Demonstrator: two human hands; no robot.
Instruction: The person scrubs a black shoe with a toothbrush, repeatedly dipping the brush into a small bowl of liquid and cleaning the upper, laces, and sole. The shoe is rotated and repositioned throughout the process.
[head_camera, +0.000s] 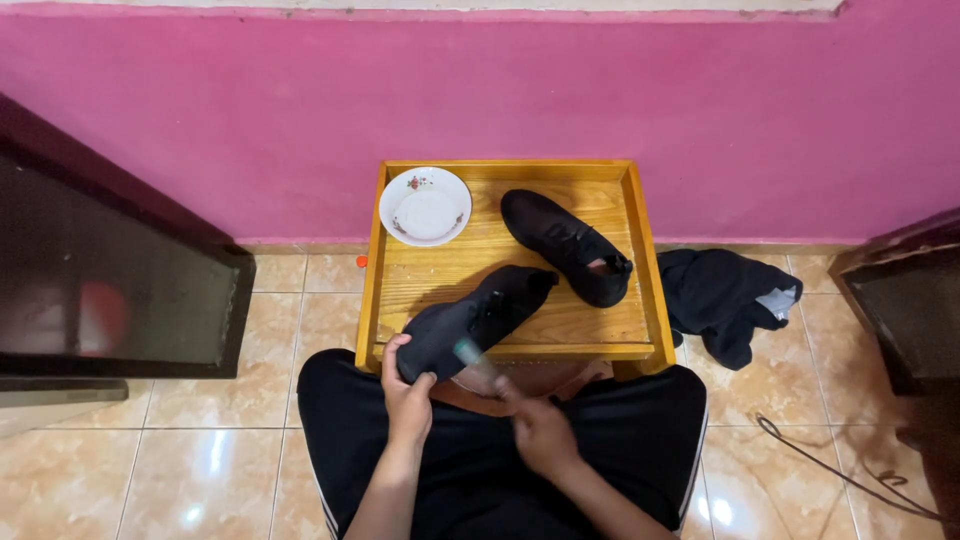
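My left hand (408, 392) grips the heel end of a black shoe (480, 318), which is tilted with its toe over a wooden tray table (645, 260). My right hand (537, 425) is below the shoe, closed around a small brush-like object (468, 352) that is blurred by motion against the shoe's side. A second black shoe (566, 245) lies on the tray, toe toward the wall. A white dish (425, 205) with a flowered rim sits in the tray's far left corner.
A dark cloth bundle (730, 295) lies on the tiled floor right of the tray. Dark furniture (110, 270) stands at left and another dark piece (915, 300) at right. A cable (840, 470) runs across the floor. A pink wall (500, 90) is behind.
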